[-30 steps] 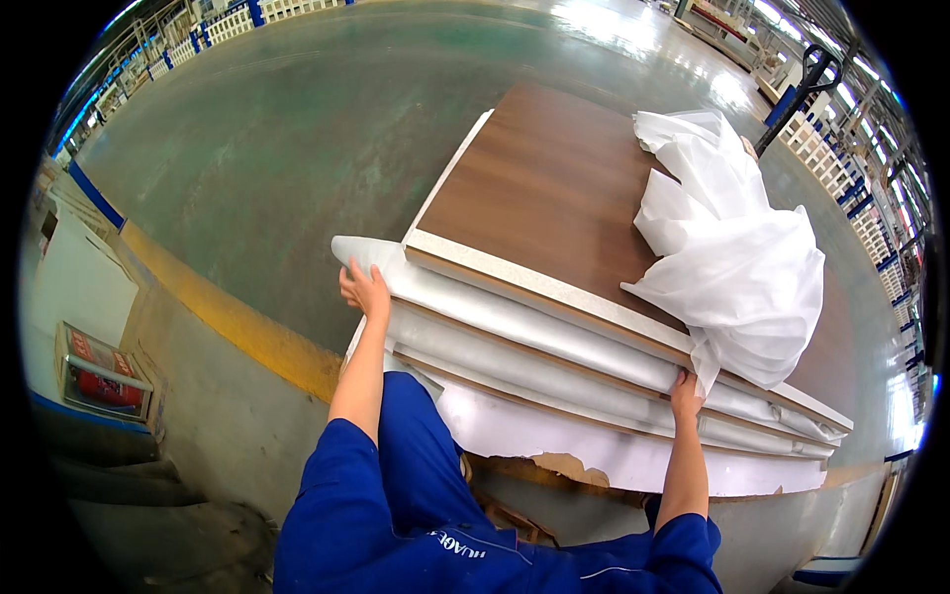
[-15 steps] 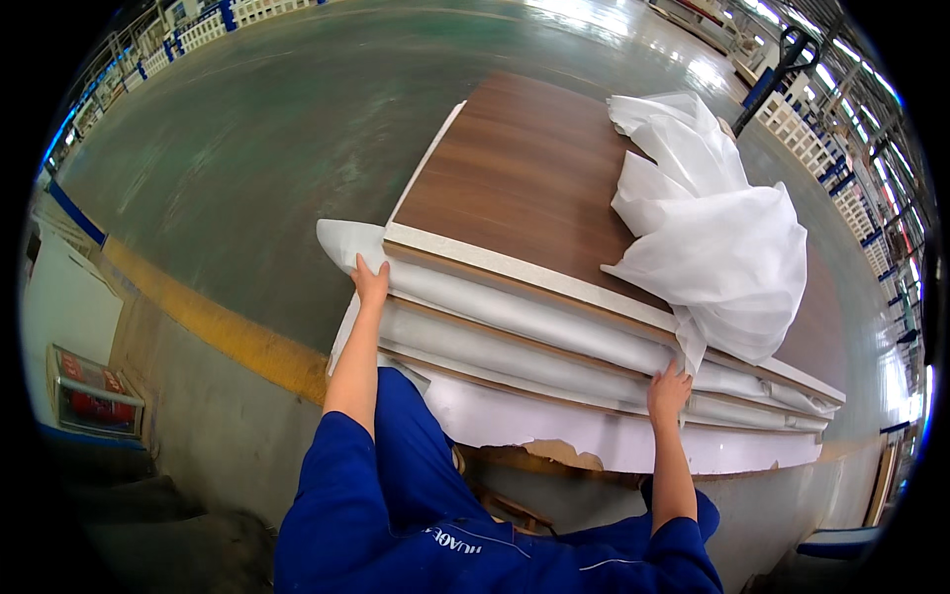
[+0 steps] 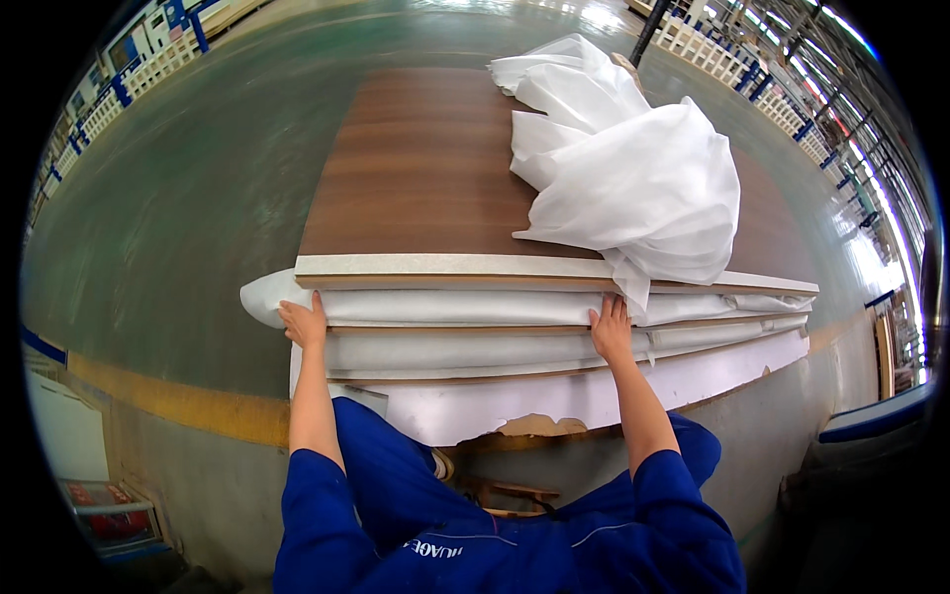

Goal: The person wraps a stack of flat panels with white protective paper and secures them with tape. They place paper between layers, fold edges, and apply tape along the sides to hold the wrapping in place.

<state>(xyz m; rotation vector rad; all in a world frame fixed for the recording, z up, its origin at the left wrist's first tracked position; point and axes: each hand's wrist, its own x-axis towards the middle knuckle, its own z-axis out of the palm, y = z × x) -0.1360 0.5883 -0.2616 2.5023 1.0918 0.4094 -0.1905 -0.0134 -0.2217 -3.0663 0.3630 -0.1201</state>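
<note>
We observe a long white foam-wrapped layer (image 3: 455,309) running along the front of a stack, directly under the top brown board (image 3: 421,168); its left end bulges out past the board's corner. Our left grip (image 3: 305,322) lies against that layer near the bulging end, thumb and fingers spread well apart. Our right grip (image 3: 612,329) lies against the same layer farther right, open, fingers extended upward and slightly parted, just beside a hanging tail of the crumpled white sheet (image 3: 638,173). That sheet is heaped on the right part of the brown board, which shows a pale strip (image 3: 445,265) along its front edge. Beneath the foam-wrapped layer we note a second white layer (image 3: 475,351), and lowest a pale sheet (image 3: 465,406) with a torn brown front edge. In front, our knees in blue trousers (image 3: 391,455) sit close to the stack. Around it we record a grey-green floor (image 3: 188,208), a yellow floor band (image 3: 188,404) at left, and white fencing (image 3: 134,89) in the background.
</note>
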